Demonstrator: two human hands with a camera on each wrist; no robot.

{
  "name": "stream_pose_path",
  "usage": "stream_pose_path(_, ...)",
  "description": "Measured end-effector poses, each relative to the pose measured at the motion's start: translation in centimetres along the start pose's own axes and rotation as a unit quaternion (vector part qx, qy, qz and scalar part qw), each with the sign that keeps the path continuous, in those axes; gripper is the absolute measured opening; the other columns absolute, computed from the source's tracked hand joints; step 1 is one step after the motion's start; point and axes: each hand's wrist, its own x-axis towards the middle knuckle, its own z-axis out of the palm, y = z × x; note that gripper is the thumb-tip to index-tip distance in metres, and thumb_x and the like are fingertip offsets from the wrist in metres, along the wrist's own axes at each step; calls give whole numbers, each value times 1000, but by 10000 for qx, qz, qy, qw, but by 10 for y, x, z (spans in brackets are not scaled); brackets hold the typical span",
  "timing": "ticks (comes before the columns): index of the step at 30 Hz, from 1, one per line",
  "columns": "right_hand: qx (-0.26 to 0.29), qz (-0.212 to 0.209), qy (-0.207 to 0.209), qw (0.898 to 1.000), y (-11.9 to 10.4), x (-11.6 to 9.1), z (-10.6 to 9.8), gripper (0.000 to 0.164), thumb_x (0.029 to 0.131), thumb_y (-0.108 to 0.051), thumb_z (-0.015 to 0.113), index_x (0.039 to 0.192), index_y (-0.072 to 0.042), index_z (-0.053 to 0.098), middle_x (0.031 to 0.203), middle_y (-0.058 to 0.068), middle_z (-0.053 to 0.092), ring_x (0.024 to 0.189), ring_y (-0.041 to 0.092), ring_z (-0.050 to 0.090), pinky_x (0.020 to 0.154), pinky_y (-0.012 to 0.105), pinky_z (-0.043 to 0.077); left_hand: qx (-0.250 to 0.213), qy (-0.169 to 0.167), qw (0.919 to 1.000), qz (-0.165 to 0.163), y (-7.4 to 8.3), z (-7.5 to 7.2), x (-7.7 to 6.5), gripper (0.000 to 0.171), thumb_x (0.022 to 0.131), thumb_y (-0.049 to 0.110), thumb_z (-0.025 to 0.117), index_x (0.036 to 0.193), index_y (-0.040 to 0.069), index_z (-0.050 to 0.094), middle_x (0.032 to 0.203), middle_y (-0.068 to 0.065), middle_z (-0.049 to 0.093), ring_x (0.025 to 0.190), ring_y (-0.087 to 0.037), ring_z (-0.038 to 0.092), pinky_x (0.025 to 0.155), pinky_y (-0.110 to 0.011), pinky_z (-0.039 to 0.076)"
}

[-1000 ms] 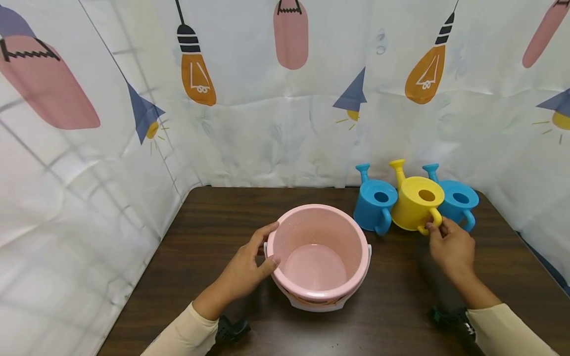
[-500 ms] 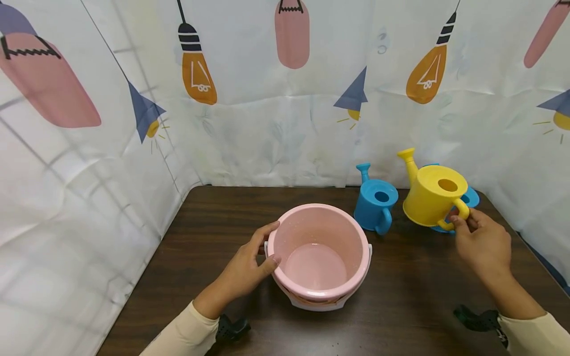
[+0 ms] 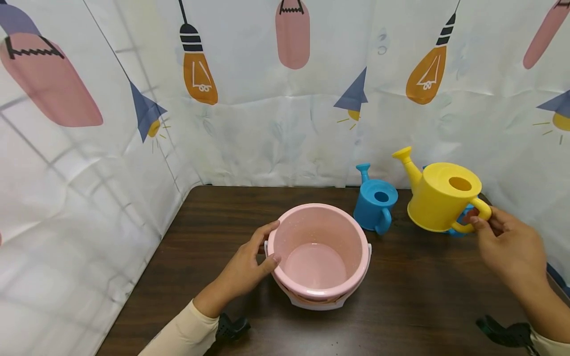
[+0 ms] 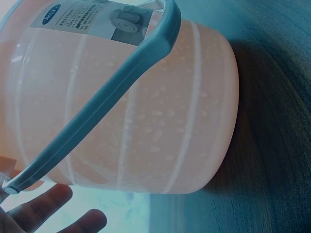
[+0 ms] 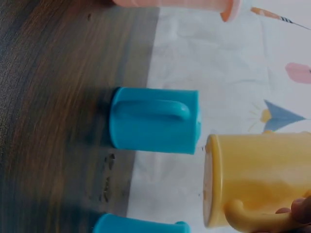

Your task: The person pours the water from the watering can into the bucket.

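Observation:
A pink bucket (image 3: 316, 269) stands upright on the dark wooden table, its pale handle (image 4: 104, 99) hanging down the side. My left hand (image 3: 242, 267) rests on the left of its rim, thumb and index finger spread along it; two other fingertips (image 4: 90, 221) show loose near its side in the left wrist view. My right hand (image 3: 512, 242) pinches the handle of a yellow watering can (image 3: 443, 195), held raised off the table with its spout pointing back left. One blue watering can (image 3: 376, 202) stands beside it; another blue can (image 3: 465, 212) is mostly hidden behind the yellow one.
The dark wood table (image 3: 213, 222) ends at a white printed cloth (image 3: 267, 143) hung behind it and along both sides. Dark wrist straps (image 3: 233, 327) sit at both my cuffs.
The yellow watering can has come up off the table and moved right, covering most of the right-hand blue can. My left hand and the bucket have stayed put.

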Motion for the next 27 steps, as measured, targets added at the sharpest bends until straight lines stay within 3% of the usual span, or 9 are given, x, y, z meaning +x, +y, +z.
stream_pose_path(4,22,-186,51,9998,-2,-3,-4,52,108,-27,52,146,9,48,125,34,61,72,-13,49,43,26,39,3,6,10000,-34,-1,0,0,66,99,38,60,158,26,34,133,-5,61,107,-25,66,89,-51,54)
stream_pose_path(6,36,-276,42,9996,-4,-4,-5,51,108,-25,53,145,10,48,123,35,61,75,2,59,43,27,39,21,8,10000,-28,-2,0,-1,66,99,38,60,158,26,34,132,-4,61,107,-25,66,89,-50,54)
stream_pose_path(8,59,-335,41,9994,-6,-6,-7,49,108,-24,54,143,10,50,122,35,62,76,2,59,42,27,39,31,5,10000,-31,-3,0,-1,66,99,38,60,159,27,33,132,-4,61,108,-24,66,89,-48,54)
stream_pose_path(13,147,-523,72,9985,-13,-10,-10,44,107,-21,56,138,10,56,122,33,63,75,-29,31,42,25,38,22,10,10000,-50,-2,0,-1,66,99,38,60,159,28,33,132,-3,61,108,-23,67,89,-48,53)
stream_pose_path(27,351,-777,-92,9963,-32,-17,-11,38,107,-16,56,136,8,60,120,30,67,82,-29,35,52,15,42,19,26,10000,12,-2,1,0,66,99,37,61,158,28,34,132,-3,61,108,-23,67,91,-49,53)
